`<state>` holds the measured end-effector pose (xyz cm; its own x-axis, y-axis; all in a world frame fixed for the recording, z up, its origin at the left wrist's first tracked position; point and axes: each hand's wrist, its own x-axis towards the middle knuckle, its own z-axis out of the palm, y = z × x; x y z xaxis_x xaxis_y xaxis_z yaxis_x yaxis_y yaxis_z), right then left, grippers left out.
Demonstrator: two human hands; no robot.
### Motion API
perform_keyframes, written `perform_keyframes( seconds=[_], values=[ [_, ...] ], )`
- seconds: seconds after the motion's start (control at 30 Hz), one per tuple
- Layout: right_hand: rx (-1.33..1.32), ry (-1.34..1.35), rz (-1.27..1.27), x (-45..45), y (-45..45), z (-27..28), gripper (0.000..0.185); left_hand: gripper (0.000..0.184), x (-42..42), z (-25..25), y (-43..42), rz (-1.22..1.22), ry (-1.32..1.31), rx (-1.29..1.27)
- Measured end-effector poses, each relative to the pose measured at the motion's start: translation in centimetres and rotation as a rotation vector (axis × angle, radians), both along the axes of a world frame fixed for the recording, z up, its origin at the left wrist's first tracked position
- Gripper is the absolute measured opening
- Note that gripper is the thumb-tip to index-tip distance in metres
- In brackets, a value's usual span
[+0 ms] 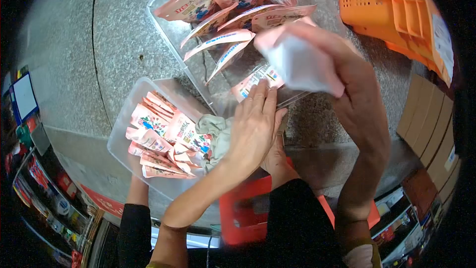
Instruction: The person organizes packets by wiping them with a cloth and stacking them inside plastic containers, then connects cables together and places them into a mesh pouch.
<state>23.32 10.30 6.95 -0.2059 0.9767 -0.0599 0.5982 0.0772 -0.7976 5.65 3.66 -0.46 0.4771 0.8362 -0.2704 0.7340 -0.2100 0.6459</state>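
Head view. On the counter (139,34), large clear bin (174,47) has several pink pouches (186,7) standing in its far part; these look done. Right hand (344,57) has its grip closed on a raised pouch (305,64). Left hand (255,114) lies flat, fingertips on a packet (255,82) inside the large bin. Small bin (124,114) holds many sachets (186,131); perhaps partway, much left. Raised pouch blurred, print unreadable; left palm hidden; overlapping pouches prevent counting.

Light is moderate, fisheye bends the dark-cornered edges, and the pale pouch (303,65) is blurred.
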Motion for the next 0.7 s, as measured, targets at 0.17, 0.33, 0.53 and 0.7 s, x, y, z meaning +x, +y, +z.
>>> perform_keyframes(
  seconds=[0.17,0.33,0.53,0.7],
  values=[
    [0.010,-0.474,0.267,-1.6,0.6,-2.6,0.034,0.057,0.7,-1.9,-0.5,-0.083,0.065,-0.039],
    [0.102,-0.542,0.277,-4.8,-0.7,-11.5,0.020,0.045,0.4,-2.3,-0.8,-0.191,0.136,-0.098],
    [-0.181,-0.698,0.482,-7.7,-1.4,-13.9,0.029,0.035,-0.1,-0.6,-0.1,-0.367,0.272,-0.184],
    [-0.389,-0.330,0.555,-5.0,-0.1,-13.1,0.046,0.033,-0.1,0.1,-0.9,-0.114,0.094,-0.060]
  ],
)
